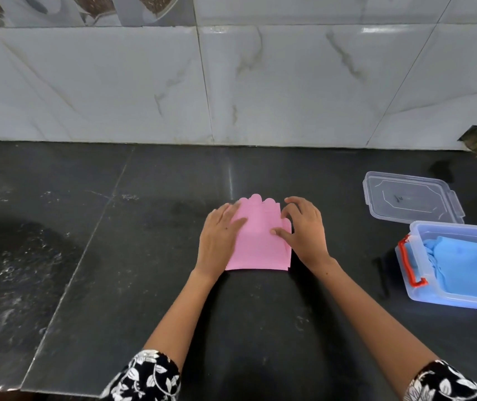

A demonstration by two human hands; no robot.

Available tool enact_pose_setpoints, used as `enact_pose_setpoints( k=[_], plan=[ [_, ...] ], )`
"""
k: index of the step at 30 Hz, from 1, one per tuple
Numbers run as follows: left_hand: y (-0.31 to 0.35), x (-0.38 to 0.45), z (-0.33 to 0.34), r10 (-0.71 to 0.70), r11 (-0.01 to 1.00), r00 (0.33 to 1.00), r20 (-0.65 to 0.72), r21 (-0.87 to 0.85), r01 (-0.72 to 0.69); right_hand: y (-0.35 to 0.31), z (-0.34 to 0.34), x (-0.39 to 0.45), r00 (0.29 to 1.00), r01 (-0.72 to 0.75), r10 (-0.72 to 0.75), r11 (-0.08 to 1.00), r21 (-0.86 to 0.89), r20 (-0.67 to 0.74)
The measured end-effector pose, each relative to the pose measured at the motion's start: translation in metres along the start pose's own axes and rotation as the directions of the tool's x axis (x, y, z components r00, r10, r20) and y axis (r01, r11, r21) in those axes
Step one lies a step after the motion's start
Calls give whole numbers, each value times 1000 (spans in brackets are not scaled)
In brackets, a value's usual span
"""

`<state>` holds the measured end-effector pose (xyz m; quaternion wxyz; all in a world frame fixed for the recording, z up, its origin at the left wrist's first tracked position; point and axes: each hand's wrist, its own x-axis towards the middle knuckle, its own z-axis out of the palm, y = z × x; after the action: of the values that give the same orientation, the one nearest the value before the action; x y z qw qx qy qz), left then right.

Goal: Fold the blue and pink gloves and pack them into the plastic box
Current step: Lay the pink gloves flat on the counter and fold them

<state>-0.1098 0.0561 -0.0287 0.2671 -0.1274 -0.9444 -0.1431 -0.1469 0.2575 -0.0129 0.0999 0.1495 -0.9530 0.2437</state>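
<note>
Pink glove (261, 241): thin, limp, light; likely slippery on the table (144, 256). Left hand (219, 235) and right hand (303, 227) press flat, grasping nothing; pinch its cuff edge

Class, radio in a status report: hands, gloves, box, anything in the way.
Left hand and right hand flat on pink gloves, smoothing. Blue gloves already in plastic box; lid off. Nothing blocking.

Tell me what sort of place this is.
Probably a home kitchen: a dark stone counter runs along a wall of glossy marbled tiles, and decorative tiles at the top seem to picture bowls of food.
</note>
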Motion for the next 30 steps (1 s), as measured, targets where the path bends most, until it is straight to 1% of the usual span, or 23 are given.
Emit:
enact_pose_setpoints(
  k=[1, 2, 4, 6, 8, 11, 13, 15, 17, 19, 21, 23, 25, 26, 27, 28, 30],
  plan=[
    [-4, 3, -2, 103, 995, 994, 35, 8, -104, -1, 0, 1, 998, 66, -66, 998, -10, -4],
    [-9, 6, -4, 174, 984, 982, 74, 19, -176, -1, 0, 2, 987, 159, -159, 987, -39, 2],
    [-19, 9, -7, 257, 962, 953, 159, 49, -268, 1, 1, 4, 946, 322, -314, 937, -132, 77],
    [-28, 11, -9, 291, 947, 928, 230, 65, -313, 6, 1, 6, 918, 388, -361, 904, -178, 166],
    [-35, 13, -11, 276, 956, 919, 283, 16, -292, 10, 0, 4, 913, 373, -323, 908, -192, 250],
    [-36, 20, -10, 236, 970, 910, 341, -34, -239, 11, -2, 1, 907, 309, -208, 919, -244, 366],
    [-34, 28, -10, 219, 974, 883, 414, -42, -222, -4, -2, -2, 914, 274, -146, 910, -312, 379],
    [-33, 39, -8, 217, 974, 853, 475, -48, -221, -26, -2, -9, 930, 234, -96, 899, -369, 356],
    [-31, 49, -8, 233, 965, 825, 515, -19, -261, -46, 2, -21, 929, 243, -125, 915, -322, 348],
    [-30, 58, -9, 256, 953, 807, 532, 3, -304, -60, 6, -35, 899, 285, -185, 935, -211, 397],
    [-31, 65, -9, 309, 934, 778, 547, -18, -358, -62, 10, -46, 876, 317, -221, 933, -168, 428],
    [-31, 69, -8, 341, 905, 713, 613, -9, -425, -56, 13, -51, 885, 336, -253, 929, -159, 391],
    [-31, 72, -6, 353, 871, 627, 695, 1, -492, -48, 13, -53, 896, 346, -280, 927, -145, 345],
    [-31, 73, -6, 346, 866, 590, 730, -7, -499, -45, 11, -54, 897, 355, -290, 922, -152, 334],
    [-31, 73, -6, 321, 883, 575, 752, -18, -469, -42, 9, -54, 900, 364, -302, 917, -160, 316],
    [-31, 73, -7, 280, 912, 587, 760, -19, -410, -39, 7, -54, 904, 369, -313, 914, -166, 290],
    [-28, 71, -8, 200, 951, 635, 746, 9, -310, -31, 0, -53, 914, 372, -326, 911, -179, 242]
  ],
)
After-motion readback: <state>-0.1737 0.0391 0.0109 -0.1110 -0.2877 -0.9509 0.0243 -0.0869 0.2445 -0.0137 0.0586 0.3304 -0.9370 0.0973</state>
